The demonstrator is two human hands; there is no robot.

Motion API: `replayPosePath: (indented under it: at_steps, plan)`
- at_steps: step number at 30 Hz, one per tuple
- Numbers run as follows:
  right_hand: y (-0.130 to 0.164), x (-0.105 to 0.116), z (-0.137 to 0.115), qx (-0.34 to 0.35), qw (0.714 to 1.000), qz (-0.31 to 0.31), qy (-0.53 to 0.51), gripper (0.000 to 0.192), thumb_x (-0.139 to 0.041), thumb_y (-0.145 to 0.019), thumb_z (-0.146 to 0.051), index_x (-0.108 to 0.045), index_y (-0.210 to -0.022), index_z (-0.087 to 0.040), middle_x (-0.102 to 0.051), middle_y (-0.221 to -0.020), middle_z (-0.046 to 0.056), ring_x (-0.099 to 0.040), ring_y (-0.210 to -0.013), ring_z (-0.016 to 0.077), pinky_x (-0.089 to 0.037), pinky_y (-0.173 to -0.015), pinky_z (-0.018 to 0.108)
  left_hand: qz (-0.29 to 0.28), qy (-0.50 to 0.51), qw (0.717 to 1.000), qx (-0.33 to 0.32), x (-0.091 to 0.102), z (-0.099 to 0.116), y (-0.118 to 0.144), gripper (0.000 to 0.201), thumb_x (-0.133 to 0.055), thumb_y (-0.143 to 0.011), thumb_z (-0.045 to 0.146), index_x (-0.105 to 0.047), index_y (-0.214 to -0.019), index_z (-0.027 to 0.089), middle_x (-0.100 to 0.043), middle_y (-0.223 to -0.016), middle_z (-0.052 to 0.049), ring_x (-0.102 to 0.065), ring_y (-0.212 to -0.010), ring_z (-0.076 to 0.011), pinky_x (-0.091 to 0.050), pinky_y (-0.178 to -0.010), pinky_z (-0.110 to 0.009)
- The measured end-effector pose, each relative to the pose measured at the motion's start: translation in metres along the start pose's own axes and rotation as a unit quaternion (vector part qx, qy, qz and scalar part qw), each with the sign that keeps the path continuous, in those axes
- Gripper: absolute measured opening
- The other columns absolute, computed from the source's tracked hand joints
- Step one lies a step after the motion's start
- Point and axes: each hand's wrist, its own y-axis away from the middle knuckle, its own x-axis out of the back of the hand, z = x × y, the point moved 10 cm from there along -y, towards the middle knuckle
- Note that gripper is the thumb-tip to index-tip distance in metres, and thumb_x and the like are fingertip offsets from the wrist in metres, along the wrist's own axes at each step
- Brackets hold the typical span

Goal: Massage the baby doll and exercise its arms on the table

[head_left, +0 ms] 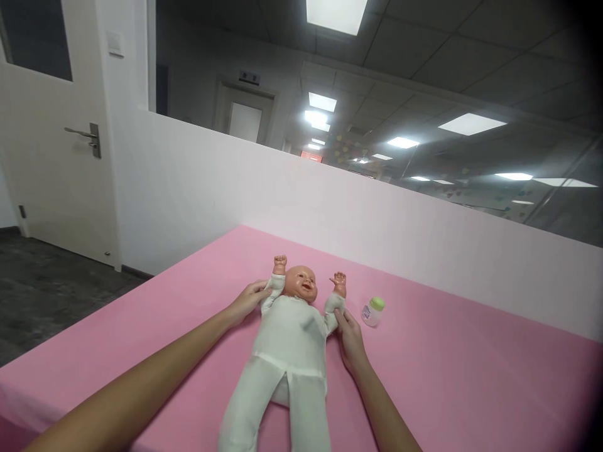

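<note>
A baby doll (287, 342) in a white one-piece suit lies on its back on the pink surface (447, 370), head away from me, both arms raised. My left hand (249, 300) grips the sleeve of the doll's arm on the left side. My right hand (349, 336) pinches the sleeve of the doll's other arm. A small baby bottle (373, 311) with a green cap lies on the pink surface just right of the doll's raised hand, apart from my fingers.
A white partition wall (330, 207) runs behind the pink surface, with glass above it. A white door (51, 144) with a lever handle stands at the left, beside dark floor (51, 295). The pink surface's left edge drops off toward that floor.
</note>
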Motion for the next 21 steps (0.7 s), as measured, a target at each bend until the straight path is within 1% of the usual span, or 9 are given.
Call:
replayPosePath:
  at_steps: [3, 5, 9, 12, 16, 19, 21]
  plan:
    - [0.001, -0.001, 0.001, -0.007, 1.000, -0.002, -0.004, 0.033, -0.077, -0.081, -0.053, -0.072, -0.091, -0.022, -0.070, -0.083, 0.002, -0.063, -0.078, 0.0214, -0.051, -0.072, 0.031, -0.041, 0.017, 0.999, 0.006, -0.005, 0.001, 0.001, 0.042, -0.078, -0.082, 0.045, -0.077, -0.113, 0.017, -0.075, -0.115, -0.011, -0.067, -0.108, -0.0282, -0.047, -0.092, -0.035]
    - [0.001, -0.002, 0.000, -0.004, 1.000, -0.006, -0.003, 0.032, -0.077, -0.082, -0.052, -0.072, -0.091, -0.022, -0.070, -0.083, 0.001, -0.063, -0.079, 0.0207, -0.051, -0.072, 0.030, -0.050, 0.019, 0.999, 0.005, -0.005, 0.003, 0.001, 0.044, -0.081, -0.080, 0.041, -0.076, -0.117, 0.017, -0.075, -0.118, -0.012, -0.067, -0.112, -0.0299, -0.047, -0.096, -0.036]
    - [0.003, -0.004, -0.002, -0.001, 1.000, -0.010, -0.004, 0.031, -0.077, -0.082, -0.052, -0.072, -0.091, -0.023, -0.069, -0.081, 0.000, -0.062, -0.078, 0.0198, -0.050, -0.071, 0.029, -0.039, 0.015, 0.999, 0.007, -0.001, 0.004, 0.002, 0.043, -0.082, -0.079, 0.041, -0.078, -0.114, 0.015, -0.076, -0.118, -0.014, -0.068, -0.112, -0.0312, -0.047, -0.097, -0.038]
    - [0.002, -0.004, -0.001, -0.007, 1.000, -0.010, -0.009, 0.032, -0.078, -0.082, -0.052, -0.072, -0.092, -0.022, -0.070, -0.082, 0.000, -0.062, -0.079, 0.0203, -0.050, -0.073, 0.030, -0.033, 0.012, 0.999, 0.000, -0.001, 0.004, 0.002, 0.042, -0.080, -0.081, 0.045, -0.078, -0.110, 0.015, -0.076, -0.115, -0.013, -0.068, -0.108, -0.0297, -0.048, -0.094, -0.036]
    - [0.003, -0.002, -0.002, -0.008, 1.000, 0.006, 0.004, 0.039, -0.078, -0.078, -0.058, -0.072, -0.087, -0.021, -0.069, -0.078, 0.001, -0.062, -0.075, 0.0214, -0.049, -0.069, 0.032, -0.014, 0.002, 1.000, 0.000, 0.001, 0.000, 0.001, 0.045, -0.078, -0.081, 0.052, -0.077, -0.105, 0.014, -0.077, -0.107, -0.011, -0.068, -0.100, -0.0279, -0.049, -0.088, -0.035]
    - [0.004, 0.000, -0.007, 0.008, 0.999, 0.018, 0.031, 0.042, -0.078, -0.075, -0.061, -0.071, -0.083, -0.021, -0.067, -0.072, 0.000, -0.060, -0.071, 0.0206, -0.047, -0.066, 0.031, 0.004, -0.020, 1.000, -0.001, 0.005, -0.001, 0.000, 0.047, -0.076, -0.082, 0.056, -0.077, -0.099, 0.013, -0.076, -0.100, -0.010, -0.067, -0.093, -0.0262, -0.048, -0.082, -0.034]
    - [0.005, 0.002, -0.010, 0.022, 0.998, 0.030, 0.048, 0.043, -0.079, -0.073, -0.063, -0.071, -0.081, -0.021, -0.066, -0.069, -0.001, -0.059, -0.069, 0.0200, -0.045, -0.064, 0.030, 0.005, -0.021, 1.000, -0.018, 0.005, 0.002, 0.000, 0.045, -0.076, -0.082, 0.055, -0.076, -0.099, 0.013, -0.076, -0.101, -0.010, -0.066, -0.094, -0.0259, -0.047, -0.083, -0.033]
